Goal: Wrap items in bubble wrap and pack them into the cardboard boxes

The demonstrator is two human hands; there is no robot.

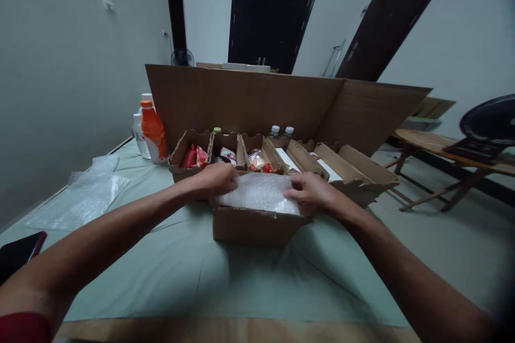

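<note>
A small cardboard box (251, 228) stands on the cloth-covered table in front of me. Clear bubble wrap (263, 193) lies across its open top. At the left end of the wrap, my left hand (220, 178) is closed with its fingers curled on the edge; it is slightly blurred. My right hand (311, 192) pinches the wrap at the right end between thumb and fingers. What lies under the wrap is hidden. Just behind is a row of open cardboard bins, with red packets (196, 156) in the leftmost bin (181, 158) and more packets (256, 159) near the middle.
Behind the bins rises a tall cardboard panel (241, 96). An orange bottle (153, 131) and a clear bottle (140, 136) stand at left. Loose bubble wrap (82, 190) lies on the green cloth (161, 278), near a phone (20, 254). A wooden stool (426, 144) is at right.
</note>
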